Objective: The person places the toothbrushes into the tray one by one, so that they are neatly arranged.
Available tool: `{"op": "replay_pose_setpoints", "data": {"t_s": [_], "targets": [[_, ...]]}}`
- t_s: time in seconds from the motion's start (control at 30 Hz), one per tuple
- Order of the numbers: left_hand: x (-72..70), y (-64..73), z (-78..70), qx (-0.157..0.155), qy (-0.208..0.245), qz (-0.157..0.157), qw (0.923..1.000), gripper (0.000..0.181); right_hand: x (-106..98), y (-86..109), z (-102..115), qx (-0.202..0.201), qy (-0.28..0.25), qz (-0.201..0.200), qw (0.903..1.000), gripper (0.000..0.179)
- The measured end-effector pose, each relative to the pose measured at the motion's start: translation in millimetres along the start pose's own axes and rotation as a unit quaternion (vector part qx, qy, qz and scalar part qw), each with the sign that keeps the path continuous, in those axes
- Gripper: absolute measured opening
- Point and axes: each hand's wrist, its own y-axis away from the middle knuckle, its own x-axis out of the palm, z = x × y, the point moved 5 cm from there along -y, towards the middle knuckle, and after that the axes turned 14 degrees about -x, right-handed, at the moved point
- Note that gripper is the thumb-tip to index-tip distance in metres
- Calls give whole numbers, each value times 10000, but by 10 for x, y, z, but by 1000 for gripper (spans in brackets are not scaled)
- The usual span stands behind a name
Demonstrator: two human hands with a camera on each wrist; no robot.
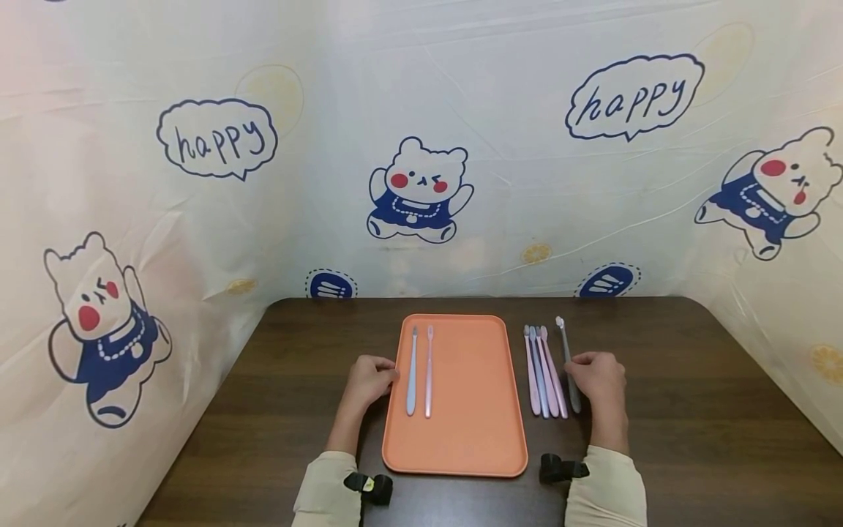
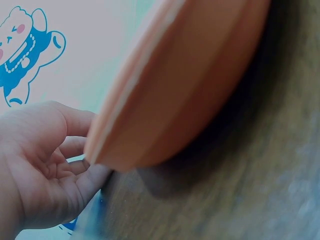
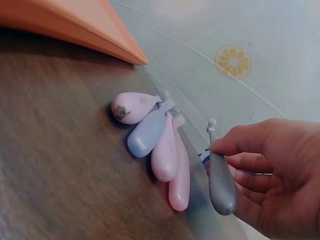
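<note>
At its left edge, an orange tray (image 1: 461, 439) is pinched by my left hand (image 1: 371, 378), thumb and fingers at the rim (image 2: 125, 95). On the tray lie a blue toothbrush (image 1: 411, 388) and a pink toothbrush (image 1: 429, 380), side by side with bristles toward the far end. To the tray's right, my right hand (image 1: 598, 373) pinches a grey toothbrush (image 3: 220, 182) by its handle, bristle end up. Just left of it, a row of several toothbrushes lies close together on the table: pink ones (image 3: 164, 162) and a blue one (image 3: 145, 137).
The dark wooden table (image 1: 685, 410) carries everything. Behind and at both sides hangs a pale curtain (image 1: 527, 197) printed with bears and the word happy. A black strap (image 1: 560, 468) sits at each sleeve cuff.
</note>
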Motion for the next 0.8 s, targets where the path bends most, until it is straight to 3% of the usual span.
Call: {"op": "replay_pose_setpoints", "data": {"t_s": [0.8], "targets": [[4, 12, -4, -48, 84, 33, 9999, 23, 55, -38, 16, -227, -338, 137, 9991, 34]]}}
